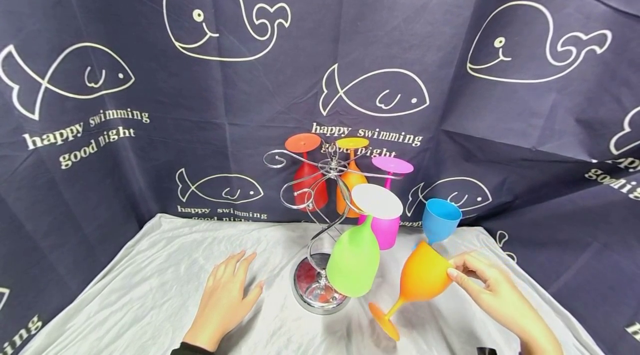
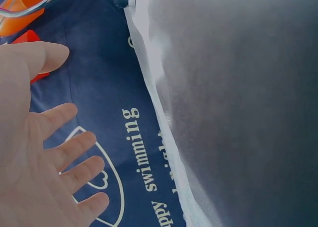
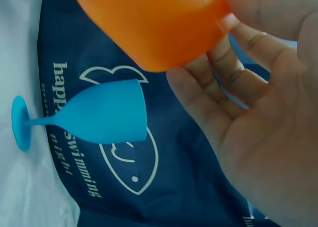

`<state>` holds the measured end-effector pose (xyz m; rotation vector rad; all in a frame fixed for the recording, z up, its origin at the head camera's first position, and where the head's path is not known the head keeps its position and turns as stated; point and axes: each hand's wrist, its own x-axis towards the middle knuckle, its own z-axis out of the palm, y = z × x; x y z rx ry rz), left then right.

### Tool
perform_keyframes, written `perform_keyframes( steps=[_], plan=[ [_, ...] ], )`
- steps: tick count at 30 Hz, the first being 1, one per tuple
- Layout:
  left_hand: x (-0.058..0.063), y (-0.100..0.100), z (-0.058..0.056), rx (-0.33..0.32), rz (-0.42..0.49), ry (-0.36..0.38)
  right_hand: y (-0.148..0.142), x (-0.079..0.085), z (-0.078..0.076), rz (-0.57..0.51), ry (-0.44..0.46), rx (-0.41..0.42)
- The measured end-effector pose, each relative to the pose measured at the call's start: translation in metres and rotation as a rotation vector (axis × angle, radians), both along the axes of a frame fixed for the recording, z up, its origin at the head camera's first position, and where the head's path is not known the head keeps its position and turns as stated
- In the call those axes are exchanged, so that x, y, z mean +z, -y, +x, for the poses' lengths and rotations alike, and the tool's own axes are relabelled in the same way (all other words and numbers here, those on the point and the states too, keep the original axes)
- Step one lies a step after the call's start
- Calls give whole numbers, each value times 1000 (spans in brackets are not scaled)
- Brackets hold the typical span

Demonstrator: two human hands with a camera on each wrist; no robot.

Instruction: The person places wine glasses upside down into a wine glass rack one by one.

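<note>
My right hand (image 1: 500,296) pinches an orange plastic goblet (image 1: 425,274) at its rim, between thumb and fingers. The goblet leans, its foot pointing down and left toward the rack. Behind it a blue goblet (image 1: 442,217) stands upright, seen whole in the right wrist view. A chrome goblet rack (image 1: 320,306) with curled arms stands left of the held goblet. From it hang upside down a green goblet (image 1: 354,260), a magenta goblet (image 1: 389,235), a red goblet (image 1: 311,188) and a second orange goblet (image 1: 350,180). My left hand (image 1: 225,294), fingers extended, holds nothing left of the rack.
A white cloth (image 1: 150,288) covers the table. Close behind its back edge hangs a dark blue curtain (image 1: 250,105) with whale and fish drawings; it also runs along both sides. The rack's bare curled arms (image 1: 274,159) jut out to the left.
</note>
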<state>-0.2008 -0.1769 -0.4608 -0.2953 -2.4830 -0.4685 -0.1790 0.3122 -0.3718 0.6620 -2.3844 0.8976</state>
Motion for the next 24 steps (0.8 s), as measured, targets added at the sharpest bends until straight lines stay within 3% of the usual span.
perform_keyframes(
  steps=[4,12,24],
  plan=[
    [1,0,1,1,-11,-14,-1,1,2,-29,113,67],
    [0,0,1,2,-18,-13,-4,-1,0,-70,230,200],
    [0,0,0,2,-8,34,-2,-8,-11,-123,467,458]
  ],
)
